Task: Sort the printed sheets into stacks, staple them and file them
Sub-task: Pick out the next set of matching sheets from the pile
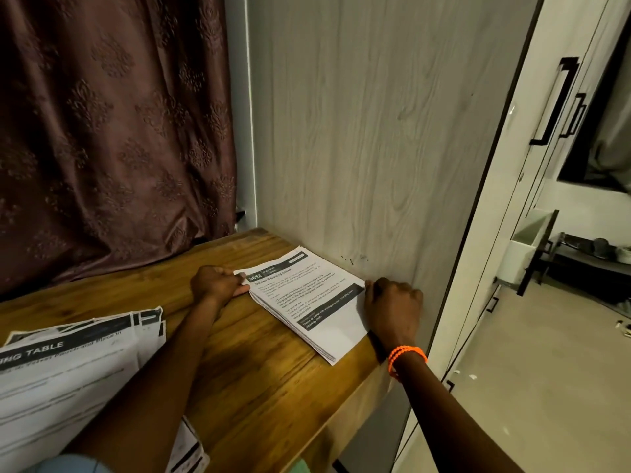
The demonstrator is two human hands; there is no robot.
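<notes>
Paper lies nearest: a loose pile of printed sheets (65, 380) at the bottom left, cut off by the frame edge, fanned and unsquared, well behind both sets of fingers and on the near side of the left forearm. Only part of a heading shows; how many sheets it holds cannot be told.

Further out on the wooden table (259, 397), a squared stack (307, 298) sits between the two hands. Its long axis runs from the far left corner toward the near right table edge, slantwise to the tabletop. The left hand (216, 285) touches the stack's far left corner; the fingers curl toward the paper edge with the thumb against it, though whether they pinch the sheets or only press on them is hard to say. The right hand (392, 310) rests at the stack's right long edge, knuckles up, fingers bent down against the paper and table; its fingertips are hidden under the hand, so its hold cannot be told. An orange bracelet (406, 356) circles that wrist.

Both hands are about equally close to the stack, which lies inward from each. Any squaring push would, in my judgement, come across the short axis.

Beyond the fingers stand a pale wood-grain panel (358, 131) and a brown curtain (112, 124). No stapler or file is visible.
</notes>
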